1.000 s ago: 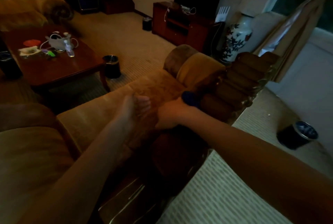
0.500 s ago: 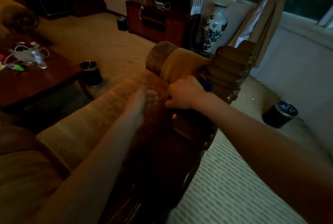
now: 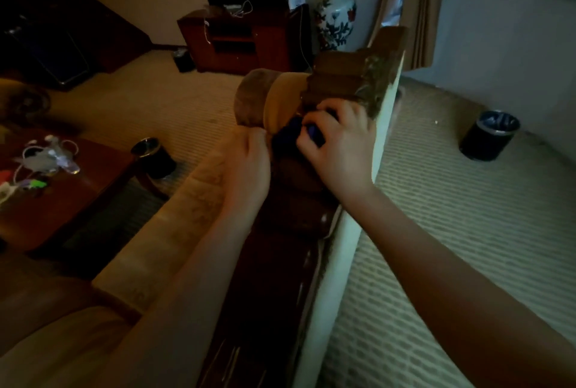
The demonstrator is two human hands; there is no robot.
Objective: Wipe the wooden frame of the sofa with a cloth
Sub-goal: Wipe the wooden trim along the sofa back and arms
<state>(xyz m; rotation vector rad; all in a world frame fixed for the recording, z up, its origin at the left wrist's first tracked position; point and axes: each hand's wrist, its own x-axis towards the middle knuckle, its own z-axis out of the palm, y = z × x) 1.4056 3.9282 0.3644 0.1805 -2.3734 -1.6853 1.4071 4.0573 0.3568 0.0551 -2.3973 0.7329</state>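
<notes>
The sofa's dark wooden frame (image 3: 290, 250) runs up the middle of the view along the top of the backrest and ends in a stepped carved block (image 3: 352, 75). My right hand (image 3: 336, 147) grips a dark blue cloth (image 3: 288, 135) and holds it against the wood just below that block. Only a small bunch of the cloth shows between my fingers. My left hand (image 3: 249, 166) lies beside it on the tan upholstery (image 3: 187, 213), its fingers curled at the edge of the fabric next to the cloth. Whether they pinch the fabric is unclear.
A round bolster cushion (image 3: 265, 100) sits at the sofa's end. A dark bin (image 3: 489, 135) stands on the carpet to the right, another bin (image 3: 152, 153) by the cluttered coffee table (image 3: 62, 197) on the left. A vase (image 3: 335, 16) and TV cabinet (image 3: 237, 38) stand behind.
My right hand has moved with the cloth along the frame toward the carved end block. My left hand has followed it up the upholstery. The view has shifted over the backrest.
</notes>
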